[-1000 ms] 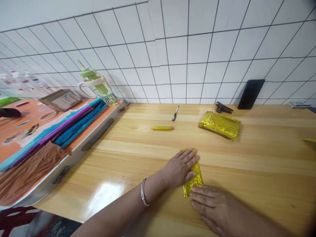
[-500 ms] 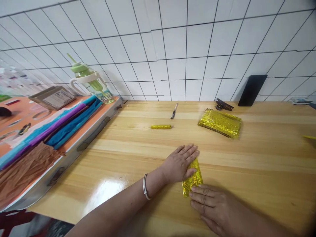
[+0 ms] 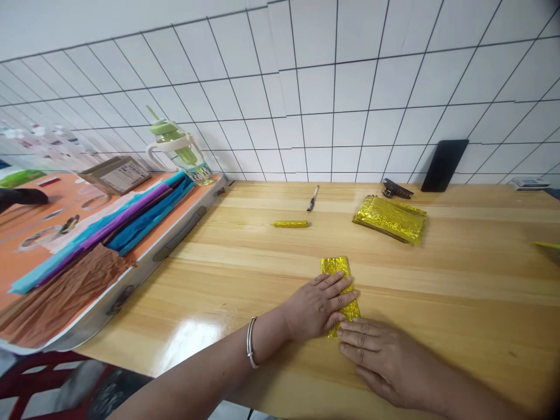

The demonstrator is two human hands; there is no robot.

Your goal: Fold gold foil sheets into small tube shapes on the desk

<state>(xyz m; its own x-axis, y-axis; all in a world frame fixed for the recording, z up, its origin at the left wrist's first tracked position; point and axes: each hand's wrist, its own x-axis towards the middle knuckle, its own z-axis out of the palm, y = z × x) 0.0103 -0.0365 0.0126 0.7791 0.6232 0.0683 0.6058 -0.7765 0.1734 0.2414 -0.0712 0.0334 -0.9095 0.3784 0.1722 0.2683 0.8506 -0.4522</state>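
Note:
A shiny gold foil strip (image 3: 336, 265) lies flat on the wooden table, its far end uncovered. Across its middle rests my left hand (image 3: 321, 303), palm down with fingers stretched out. My right hand (image 3: 376, 353) touches the strip's near right edge, fingers extended and lying on the table. The strip's middle is partly hidden under the left hand. Further back are a thin rolled gold foil piece (image 3: 291, 224) and a stack of gold foil sheets (image 3: 390, 219).
A pen (image 3: 312, 198), a dark hair clip (image 3: 396, 189) and a black phone-like slab (image 3: 445, 165) sit near the tiled wall. On the left, an orange-topped surface holds a green-lidded bottle (image 3: 181, 151), a cardboard box (image 3: 116, 174) and coloured crepe paper (image 3: 87, 239).
My left hand has slid nearer along the foil strip, uncovering its far end. The right hand stays at the near edge. The camera view has shifted slightly left.

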